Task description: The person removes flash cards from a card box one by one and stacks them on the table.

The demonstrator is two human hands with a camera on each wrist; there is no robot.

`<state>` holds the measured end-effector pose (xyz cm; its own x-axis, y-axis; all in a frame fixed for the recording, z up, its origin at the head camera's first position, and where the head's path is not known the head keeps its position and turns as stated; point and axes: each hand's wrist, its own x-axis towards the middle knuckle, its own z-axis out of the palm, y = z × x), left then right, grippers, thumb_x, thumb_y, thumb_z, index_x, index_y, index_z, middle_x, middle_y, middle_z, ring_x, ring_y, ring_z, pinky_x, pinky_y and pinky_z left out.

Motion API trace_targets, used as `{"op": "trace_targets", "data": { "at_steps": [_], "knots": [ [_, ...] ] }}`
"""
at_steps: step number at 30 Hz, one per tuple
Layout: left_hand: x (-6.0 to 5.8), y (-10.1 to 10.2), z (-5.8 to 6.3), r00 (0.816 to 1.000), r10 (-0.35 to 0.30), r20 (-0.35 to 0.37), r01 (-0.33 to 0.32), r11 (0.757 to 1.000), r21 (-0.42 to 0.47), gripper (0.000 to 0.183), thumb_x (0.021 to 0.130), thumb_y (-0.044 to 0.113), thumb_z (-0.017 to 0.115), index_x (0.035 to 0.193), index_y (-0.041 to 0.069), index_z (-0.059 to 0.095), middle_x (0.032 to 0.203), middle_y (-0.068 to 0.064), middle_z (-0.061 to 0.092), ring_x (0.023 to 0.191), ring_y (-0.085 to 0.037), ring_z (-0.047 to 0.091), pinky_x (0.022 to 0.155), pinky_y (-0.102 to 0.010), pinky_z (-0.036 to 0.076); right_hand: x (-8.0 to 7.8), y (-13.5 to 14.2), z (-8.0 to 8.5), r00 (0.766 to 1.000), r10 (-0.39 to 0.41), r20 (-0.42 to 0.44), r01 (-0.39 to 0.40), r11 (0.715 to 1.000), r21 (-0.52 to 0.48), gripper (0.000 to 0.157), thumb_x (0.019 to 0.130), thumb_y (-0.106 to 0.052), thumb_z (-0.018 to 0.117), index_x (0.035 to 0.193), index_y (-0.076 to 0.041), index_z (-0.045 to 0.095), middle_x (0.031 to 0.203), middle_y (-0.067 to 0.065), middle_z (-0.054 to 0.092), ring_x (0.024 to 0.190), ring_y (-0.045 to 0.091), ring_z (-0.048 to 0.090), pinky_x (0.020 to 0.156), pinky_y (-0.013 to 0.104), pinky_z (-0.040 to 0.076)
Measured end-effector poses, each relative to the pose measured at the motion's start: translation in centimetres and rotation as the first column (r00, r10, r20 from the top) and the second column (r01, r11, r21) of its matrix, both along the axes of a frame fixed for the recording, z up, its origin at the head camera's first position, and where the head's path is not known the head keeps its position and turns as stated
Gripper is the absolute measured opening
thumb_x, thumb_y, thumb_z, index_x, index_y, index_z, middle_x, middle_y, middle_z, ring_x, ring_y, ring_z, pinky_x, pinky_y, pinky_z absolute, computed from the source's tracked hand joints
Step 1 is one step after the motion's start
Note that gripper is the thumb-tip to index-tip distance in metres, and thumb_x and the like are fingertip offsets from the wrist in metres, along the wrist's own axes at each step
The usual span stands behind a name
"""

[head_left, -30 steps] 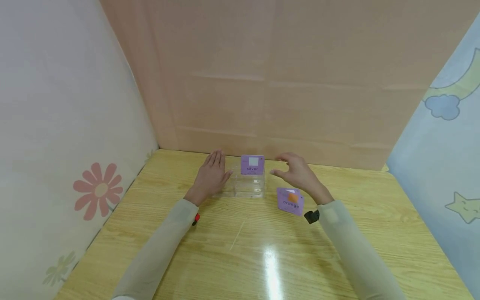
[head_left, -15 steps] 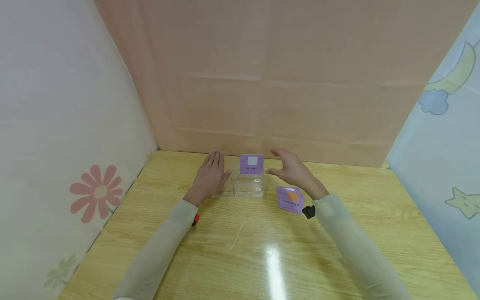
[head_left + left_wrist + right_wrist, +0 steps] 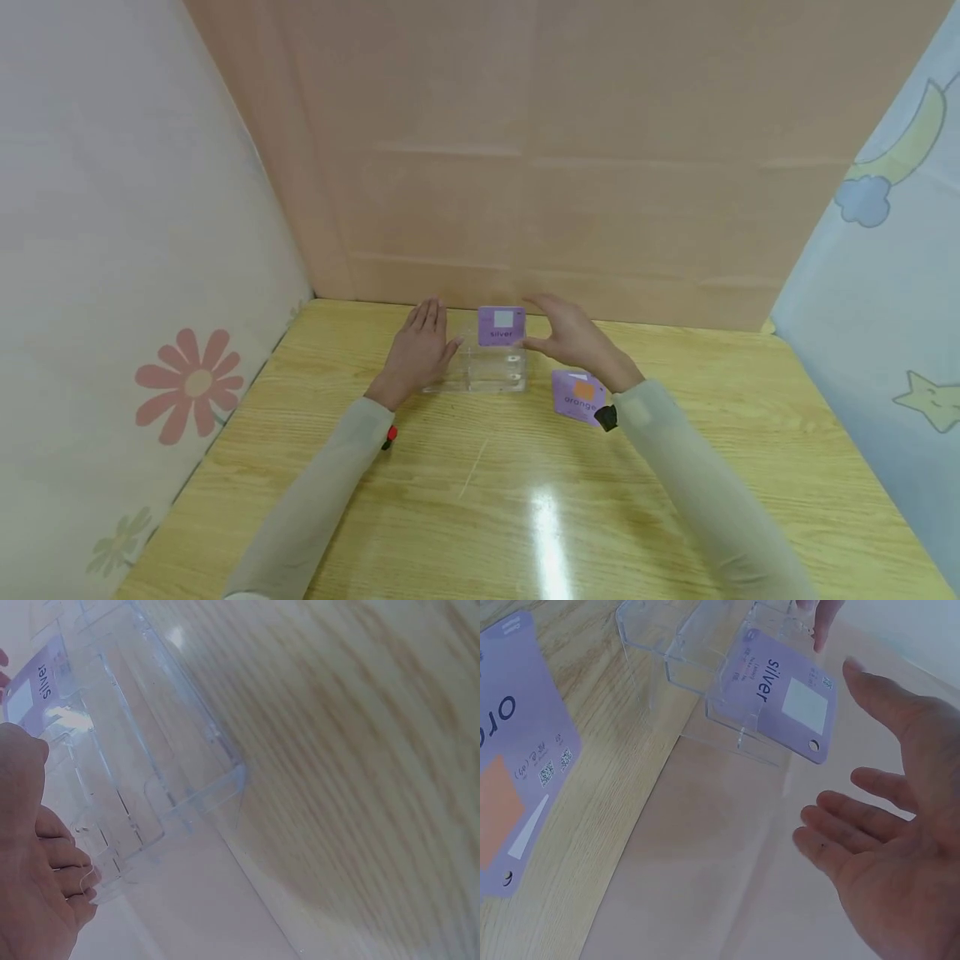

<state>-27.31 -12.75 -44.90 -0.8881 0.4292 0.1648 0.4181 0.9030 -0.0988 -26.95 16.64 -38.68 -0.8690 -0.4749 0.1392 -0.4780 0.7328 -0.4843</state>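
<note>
A clear stepped acrylic rack (image 3: 495, 363) stands at the back of the table, with a purple "silver" card (image 3: 500, 325) upright in its top tier on the right. My left hand (image 3: 417, 350) lies along the rack's left side, fingers straight and together; in the left wrist view its fingertips are at the rack's end (image 3: 112, 817). My right hand (image 3: 577, 337) is spread with thumb and fingers apart, just right of the silver card, its palm facing the card in the right wrist view and nothing in its grasp. A purple "orange" card (image 3: 572, 398) lies below that hand, partly covered by its wrist.
The wooden table (image 3: 420, 500) ends at a tan backdrop (image 3: 637, 217) close behind the rack. Patterned panels rise on both sides, with a red flower (image 3: 198, 383) on the left and a yellow star (image 3: 930, 400) on the right.
My right hand has moved left and slightly up, bringing its thumb to the silver card's right edge. The left hand, rack and both cards have stayed put.
</note>
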Motion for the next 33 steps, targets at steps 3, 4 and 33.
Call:
{"op": "trace_targets", "data": {
  "at_steps": [3, 4, 33],
  "knots": [
    [-0.1, 0.0, -0.1, 1.000, 0.001, -0.002, -0.001, 1.000, -0.005, 0.076, 0.114, 0.047, 0.032, 0.162, -0.011, 0.023, 0.171, -0.028, 0.024, 0.162, -0.038, 0.024, 0.135, -0.048, 0.021, -0.2, -0.3, -0.2, 1.000, 0.009, -0.005, -0.009, 1.000, 0.008, 0.085, 0.091, -0.036, 0.083, 0.159, -0.006, 0.043, 0.164, 0.016, 0.047, 0.152, 0.040, 0.044, 0.127, 0.056, 0.037],
    [-0.1, -0.1, -0.1, 1.000, 0.002, -0.004, -0.002, 1.000, -0.007, 0.076, 0.114, 0.048, 0.032, 0.162, -0.011, 0.023, 0.171, -0.028, 0.024, 0.162, -0.038, 0.024, 0.135, -0.048, 0.021, -0.3, -0.4, -0.3, 1.000, 0.011, -0.008, -0.011, 1.000, 0.010, 0.084, 0.091, -0.037, 0.083, 0.159, -0.006, 0.043, 0.164, 0.016, 0.047, 0.152, 0.040, 0.045, 0.127, 0.056, 0.037],
    [0.2, -0.1, -0.5, 1.000, 0.001, -0.016, -0.001, 1.000, 0.011, 0.076, 0.114, 0.048, 0.033, 0.162, -0.011, 0.024, 0.170, -0.029, 0.025, 0.162, -0.039, 0.024, 0.135, -0.048, 0.022, -1.0, -2.4, -1.6, 0.969, 0.116, -0.219, -0.102, 0.992, 0.074, 0.062, 0.096, -0.020, 0.079, 0.149, 0.001, 0.056, 0.154, 0.023, 0.056, 0.123, 0.041, 0.069, 0.111, 0.049, 0.055]
  ]
}}
